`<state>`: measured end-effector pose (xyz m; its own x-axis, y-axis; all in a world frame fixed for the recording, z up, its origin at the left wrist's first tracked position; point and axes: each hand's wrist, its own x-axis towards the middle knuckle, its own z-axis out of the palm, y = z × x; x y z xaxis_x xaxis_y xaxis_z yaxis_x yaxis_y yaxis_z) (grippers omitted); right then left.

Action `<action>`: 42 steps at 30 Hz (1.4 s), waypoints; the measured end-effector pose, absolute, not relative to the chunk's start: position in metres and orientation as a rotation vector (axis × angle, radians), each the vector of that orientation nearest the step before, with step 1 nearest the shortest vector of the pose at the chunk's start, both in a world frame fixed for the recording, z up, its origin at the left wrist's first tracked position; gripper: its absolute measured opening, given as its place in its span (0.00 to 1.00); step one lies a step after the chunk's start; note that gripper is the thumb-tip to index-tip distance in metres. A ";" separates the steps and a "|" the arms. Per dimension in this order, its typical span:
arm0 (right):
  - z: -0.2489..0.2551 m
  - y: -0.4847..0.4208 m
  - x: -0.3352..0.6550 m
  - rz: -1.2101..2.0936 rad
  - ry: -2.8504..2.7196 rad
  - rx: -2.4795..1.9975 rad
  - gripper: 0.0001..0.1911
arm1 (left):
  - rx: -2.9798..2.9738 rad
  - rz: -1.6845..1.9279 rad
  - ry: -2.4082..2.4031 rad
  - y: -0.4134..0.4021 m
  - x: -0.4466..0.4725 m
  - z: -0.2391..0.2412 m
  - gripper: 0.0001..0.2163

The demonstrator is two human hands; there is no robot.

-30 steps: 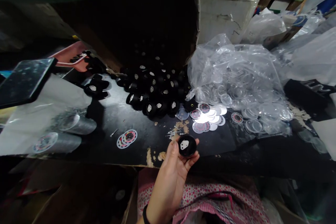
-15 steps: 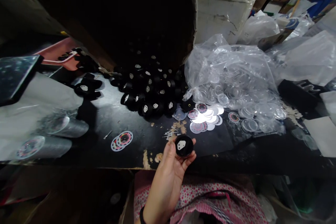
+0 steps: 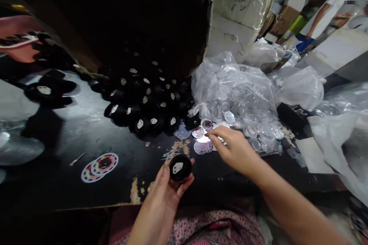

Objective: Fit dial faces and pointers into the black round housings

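Note:
My left hand (image 3: 163, 191) grips a black round housing (image 3: 181, 160) with its open face up, above the table's front edge. A small white plate with holes (image 3: 177, 168) lies inside it. Over the pile of printed dial discs (image 3: 202, 147) is my right hand (image 3: 234, 147), its thumb and forefinger pinched together at the pile. Something small and pale shows by its fingers; I cannot make out what it is. Thin white pointers (image 3: 166, 156) lie just beyond the held housing, partly hidden by it.
Many similar black housings (image 3: 153, 122) are heaped before a dark open carton. To their right, a clear plastic bag (image 3: 230, 80) spills transparent round covers (image 3: 261, 130). Printed dials (image 3: 105, 164) lie at left. A person (image 3: 324, 11) stands at far right back.
My right hand has come into view from the right and reached the dial discs. My left hand still holds the housing. The view has shifted, with the table's left side now closer.

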<state>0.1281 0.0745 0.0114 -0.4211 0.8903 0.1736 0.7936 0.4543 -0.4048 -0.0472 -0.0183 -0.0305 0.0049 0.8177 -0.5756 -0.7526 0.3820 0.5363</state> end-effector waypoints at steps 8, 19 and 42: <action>-0.030 0.071 0.118 0.215 -2.503 -1.612 0.16 | 0.125 1.216 0.979 -0.020 -0.050 -0.029 0.18; -0.027 0.075 0.146 0.091 -2.436 -1.422 0.14 | 0.159 1.211 1.042 -0.020 -0.048 -0.032 0.18; -0.003 0.031 0.121 1.496 -1.497 -1.277 0.11 | 0.126 1.309 1.006 -0.024 -0.032 -0.026 0.16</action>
<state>0.1208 0.0312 -0.0031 -0.3078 0.9339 -0.1817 0.1823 -0.1296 -0.9747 -0.0315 -0.0244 -0.0260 -0.0783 0.8379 -0.5403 -0.7376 0.3159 0.5968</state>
